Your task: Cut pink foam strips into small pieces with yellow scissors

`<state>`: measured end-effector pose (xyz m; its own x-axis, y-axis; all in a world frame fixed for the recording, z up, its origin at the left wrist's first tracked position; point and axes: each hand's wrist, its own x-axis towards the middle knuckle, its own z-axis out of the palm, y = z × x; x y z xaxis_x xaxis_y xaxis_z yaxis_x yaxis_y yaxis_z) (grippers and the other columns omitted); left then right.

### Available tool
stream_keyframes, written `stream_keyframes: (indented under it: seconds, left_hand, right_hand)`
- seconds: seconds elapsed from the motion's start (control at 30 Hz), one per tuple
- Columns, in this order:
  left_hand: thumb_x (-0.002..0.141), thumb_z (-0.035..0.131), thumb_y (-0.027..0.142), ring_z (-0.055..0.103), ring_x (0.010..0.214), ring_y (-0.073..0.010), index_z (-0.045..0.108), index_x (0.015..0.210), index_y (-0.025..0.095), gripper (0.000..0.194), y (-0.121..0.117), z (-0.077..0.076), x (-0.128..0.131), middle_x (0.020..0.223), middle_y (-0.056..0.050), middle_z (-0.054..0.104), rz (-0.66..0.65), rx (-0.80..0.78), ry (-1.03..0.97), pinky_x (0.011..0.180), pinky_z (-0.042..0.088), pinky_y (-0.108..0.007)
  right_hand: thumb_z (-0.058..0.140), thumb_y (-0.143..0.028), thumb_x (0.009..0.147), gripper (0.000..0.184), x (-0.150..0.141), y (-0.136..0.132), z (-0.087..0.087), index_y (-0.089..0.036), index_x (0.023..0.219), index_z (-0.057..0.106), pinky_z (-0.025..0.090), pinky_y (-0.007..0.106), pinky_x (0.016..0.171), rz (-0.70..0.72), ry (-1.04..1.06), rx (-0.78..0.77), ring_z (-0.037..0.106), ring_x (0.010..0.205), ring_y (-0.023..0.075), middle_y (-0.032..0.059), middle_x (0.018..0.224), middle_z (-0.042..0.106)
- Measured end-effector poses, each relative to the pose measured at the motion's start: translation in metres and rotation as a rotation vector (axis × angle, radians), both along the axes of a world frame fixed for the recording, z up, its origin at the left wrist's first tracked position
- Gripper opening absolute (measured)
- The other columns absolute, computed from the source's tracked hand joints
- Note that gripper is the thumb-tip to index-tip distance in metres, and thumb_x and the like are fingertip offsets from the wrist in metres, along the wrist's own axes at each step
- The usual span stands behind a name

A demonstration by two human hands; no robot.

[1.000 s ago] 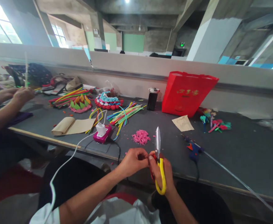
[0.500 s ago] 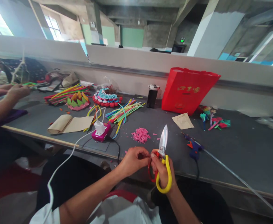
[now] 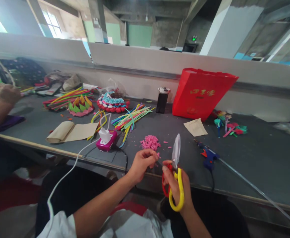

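My left hand [image 3: 143, 163] is closed in a pinch at the table's front edge. A small pink paper piece [image 3: 158, 154] shows at its fingertips. My right hand [image 3: 179, 188] is wrapped round scissors [image 3: 176, 152] with one red and one yellow handle. Their blades point up and away from me and look closed. Just beyond my left hand lies a pile of pink paper scraps [image 3: 150, 142], with a few loose bits to its right.
A glue gun [image 3: 209, 156] with a long clear stick lies right. Behind are a red bag [image 3: 201, 94], a tumbler [image 3: 162, 99] and coloured strips [image 3: 135, 117]. A purple power socket [image 3: 106, 140] trails cords; brown paper [image 3: 72, 131] lies left. Another person's hands [image 3: 7, 94] work far left.
My left hand has moved forward and slightly left, toward the pink pile, away from the scissors. My right hand with the scissors has shifted a little right and down. The view has shifted slightly.
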<state>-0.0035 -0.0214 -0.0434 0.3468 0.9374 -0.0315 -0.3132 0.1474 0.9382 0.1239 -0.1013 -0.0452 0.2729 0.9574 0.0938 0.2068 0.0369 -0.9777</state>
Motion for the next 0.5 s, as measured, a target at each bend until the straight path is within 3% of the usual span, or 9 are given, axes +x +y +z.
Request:
stream_keyframes:
  seconds: [0.17, 0.27, 0.37, 0.5]
  left_hand:
    - [0.067, 0.071, 0.021, 0.034, 0.045, -0.0055, 0.06, 0.069, 0.015, 0.013, 0.005, 0.0, -0.003, 0.049, 0.007, 0.043, 0.019, -0.143, -0.303, 0.051, 0.03, -0.022]
    - [0.07, 0.07, 0.02, 0.035, 0.047, -0.0056, 0.06, 0.07, 0.015, 0.012, 0.001, 0.008, -0.006, 0.053, 0.007, 0.044, 0.027, -0.185, -0.386, 0.053, 0.033, -0.022]
    - [0.073, 0.069, 0.019, 0.04, 0.051, -0.0067, 0.06, 0.073, 0.015, 0.009, -0.008, 0.018, -0.007, 0.056, 0.006, 0.045, -0.028, -0.197, -0.422, 0.057, 0.036, -0.023]
    - [0.075, 0.068, 0.017, 0.046, 0.058, -0.0079, 0.061, 0.074, 0.014, 0.008, -0.019, 0.027, -0.006, 0.06, 0.004, 0.05, -0.041, -0.204, -0.426, 0.062, 0.039, -0.023]
  right_hand:
    - [0.056, -0.042, 0.087, 0.041, 0.003, -0.019, -0.011, -0.018, 0.121, 0.052, 0.05, 0.023, 0.057, -0.126, -0.447, 0.129, 0.057, 0.053, 0.0123, -0.0037, 0.064, 0.059]
    - [0.055, -0.041, 0.088, 0.041, 0.0, -0.029, -0.025, -0.016, 0.12, 0.055, 0.053, 0.028, 0.068, -0.244, -0.666, 0.23, 0.064, 0.069, 0.017, 0.0066, 0.086, 0.069]
    - [0.054, -0.039, 0.09, 0.04, -0.006, -0.035, -0.032, -0.015, 0.122, 0.055, 0.053, 0.032, 0.076, -0.241, -0.757, 0.288, 0.065, 0.089, 0.0213, 0.0127, 0.106, 0.068]
    - [0.055, -0.036, 0.091, 0.04, -0.013, -0.037, -0.029, -0.016, 0.125, 0.054, 0.053, 0.032, 0.078, -0.182, -0.76, 0.238, 0.065, 0.09, 0.0205, 0.0107, 0.105, 0.068]
